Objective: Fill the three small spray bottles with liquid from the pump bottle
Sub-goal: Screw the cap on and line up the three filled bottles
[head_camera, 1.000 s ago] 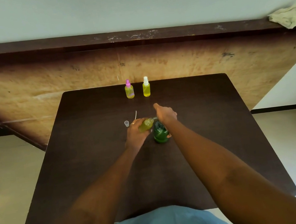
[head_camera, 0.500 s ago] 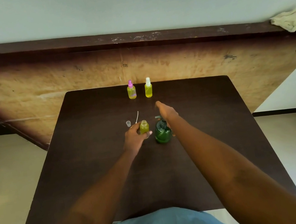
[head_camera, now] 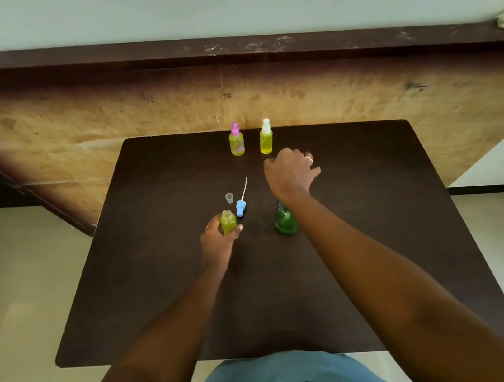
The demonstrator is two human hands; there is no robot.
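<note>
Yellow-green uncapped spray bottle (head_camera: 228,223), my left hand (head_camera: 219,244) curled round it. My right hand (head_camera: 290,173) loosely curled, empty, above pump bottle (head_camera: 285,223).

Open small bottle (head_camera: 228,222), tilted at pump bottle (head_camera: 285,221) nozzle a second ago, now upright and moved off to pump bottle's left, clear gap between them. Left hand (head_camera: 219,243) gripping it went along. Right hand (head_camera: 289,173) lifted off pump head, now beyond pump bottle, fingers loosely curled, holding nothing. Blue spray head (head_camera: 241,208), earlier hidden by left hand, now in view left of pump bottle.
</note>
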